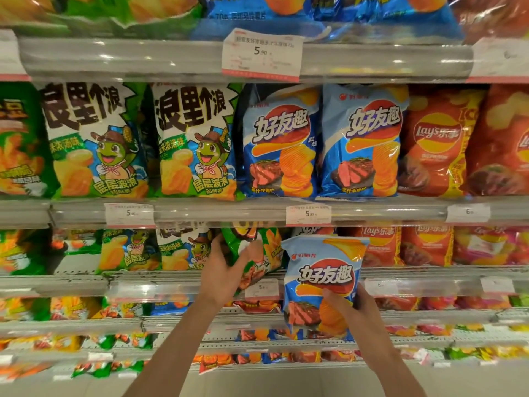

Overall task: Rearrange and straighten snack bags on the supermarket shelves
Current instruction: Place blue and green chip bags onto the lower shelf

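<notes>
A person's two bare arms reach up toward a supermarket snack aisle. The left hand (221, 272) is closed around a green snack bag (252, 253), fingers wrapped on its left edge and thumb pressed across its front; the bag leans tilted, its top tucked under the shelf rail (229, 214) directly above the hand and its lower end hanging out past the shelf lip. Just left of that hand, two green-and-white bags with a cartoon turtle (183, 249) stand in the same row. A white price tag (262, 287) sits on the rail just below and right of the hand.

Further right, the right hand (355, 306) grips a blue chip bag (322, 282) from its lower right corner, thumb across the front and fingers behind. The bag is held upright in the air in front of the shelves, well clear of the row behind it, its top rising above the hand. On the shelf above that hand stand two matching blue bags (323, 141) side by side, touching. To the hand's upper right, red Lay's bags (406, 246) fill the row, with more of them on the shelf above.
</notes>
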`<action>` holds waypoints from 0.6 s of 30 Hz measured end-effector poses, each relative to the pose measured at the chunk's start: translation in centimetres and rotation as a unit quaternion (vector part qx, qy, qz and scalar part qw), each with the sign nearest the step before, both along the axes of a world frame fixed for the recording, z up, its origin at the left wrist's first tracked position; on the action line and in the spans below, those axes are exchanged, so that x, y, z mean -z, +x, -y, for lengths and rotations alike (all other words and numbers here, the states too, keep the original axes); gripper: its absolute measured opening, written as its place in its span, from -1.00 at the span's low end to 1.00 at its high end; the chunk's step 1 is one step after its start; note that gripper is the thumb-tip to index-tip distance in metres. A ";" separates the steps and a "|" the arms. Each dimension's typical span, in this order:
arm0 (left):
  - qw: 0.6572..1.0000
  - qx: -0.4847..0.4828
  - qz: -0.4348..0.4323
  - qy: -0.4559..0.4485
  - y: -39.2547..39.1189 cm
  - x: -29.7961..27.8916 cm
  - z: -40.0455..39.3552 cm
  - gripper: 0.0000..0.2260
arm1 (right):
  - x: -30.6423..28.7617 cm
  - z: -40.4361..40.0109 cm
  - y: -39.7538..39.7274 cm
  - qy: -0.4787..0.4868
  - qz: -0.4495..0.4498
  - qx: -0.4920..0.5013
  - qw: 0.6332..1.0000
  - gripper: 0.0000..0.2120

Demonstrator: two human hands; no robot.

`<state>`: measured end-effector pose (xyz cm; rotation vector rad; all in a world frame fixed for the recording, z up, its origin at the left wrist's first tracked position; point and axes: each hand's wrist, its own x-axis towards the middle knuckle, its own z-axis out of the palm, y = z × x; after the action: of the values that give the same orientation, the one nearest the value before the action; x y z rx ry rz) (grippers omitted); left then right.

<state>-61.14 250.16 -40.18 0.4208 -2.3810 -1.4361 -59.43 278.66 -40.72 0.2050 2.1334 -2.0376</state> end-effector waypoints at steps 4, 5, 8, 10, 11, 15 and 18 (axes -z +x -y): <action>0.999 0.027 -0.002 0.032 1.9 -0.1 0.4 -0.66 | 0.1 -0.2 0.0 -0.002 0.002 -0.005 1.000 -0.44; 0.999 0.038 -0.005 0.038 2.5 -0.2 0.6 -0.66 | 0.2 -0.2 0.1 -0.002 0.003 -0.005 1.000 -0.44; 0.998 0.049 0.002 0.045 4.0 -0.2 1.7 -0.70 | 0.4 -0.1 0.1 -0.004 0.009 -0.009 1.000 -0.42; 0.999 0.039 0.008 0.022 5.0 -0.1 2.7 -0.73 | 0.6 0.3 0.0 0.001 0.017 -0.013 1.000 -0.40; 0.999 0.041 0.006 0.006 5.6 0.0 3.2 -0.72 | 0.7 0.5 -0.2 0.001 0.021 -0.015 1.000 -0.39; 0.999 0.048 0.002 -0.024 8.2 0.2 5.3 -0.66 | 0.5 2.4 -0.7 0.007 0.025 -0.028 0.999 -0.36; 0.999 0.030 0.015 -0.012 9.5 0.6 7.4 -0.60 | 0.3 4.1 -1.0 0.009 0.023 -0.047 0.999 -0.36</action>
<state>-51.60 242.79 -40.78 0.3715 -2.4508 -1.4351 -60.42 274.58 -41.05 0.1503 2.0945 -1.9437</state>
